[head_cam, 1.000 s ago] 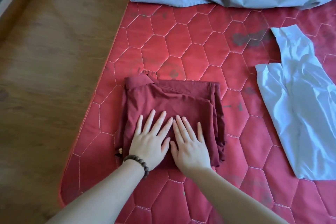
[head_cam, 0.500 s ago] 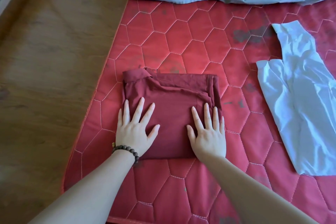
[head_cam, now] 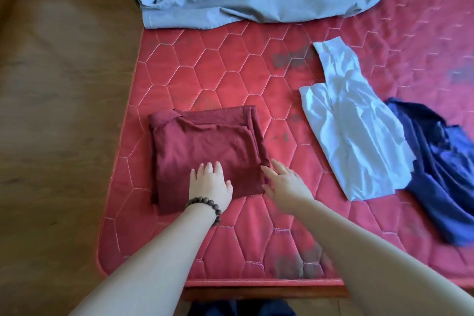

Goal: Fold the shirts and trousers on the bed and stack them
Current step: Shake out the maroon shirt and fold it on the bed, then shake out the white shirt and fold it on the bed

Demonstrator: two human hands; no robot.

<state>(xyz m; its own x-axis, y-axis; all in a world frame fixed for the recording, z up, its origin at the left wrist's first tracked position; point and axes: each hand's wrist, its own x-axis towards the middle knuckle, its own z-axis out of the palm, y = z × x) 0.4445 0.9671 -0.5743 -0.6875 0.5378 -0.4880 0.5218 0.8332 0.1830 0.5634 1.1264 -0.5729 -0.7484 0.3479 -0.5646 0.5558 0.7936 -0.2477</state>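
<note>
Left hand (head_cam: 210,185): flat, fingers straight, pressing folded maroon garment (head_cam: 205,151), mattress (head_cam: 230,72) near-left.
Right hand (head_cam: 284,182): fingers extended, touching garment's right edge.
Unfolded garments: three, namely grey trousers (head_cam: 256,0), pale shirt (head_cam: 354,123), navy garment (head_cam: 443,161).

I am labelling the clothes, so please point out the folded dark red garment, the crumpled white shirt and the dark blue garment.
Folded dark red garment (head_cam: 205,146): head view, middle of its top layer.
Crumpled white shirt (head_cam: 354,136): head view, centre of the body.
Dark blue garment (head_cam: 441,177): head view, its middle folds.
</note>
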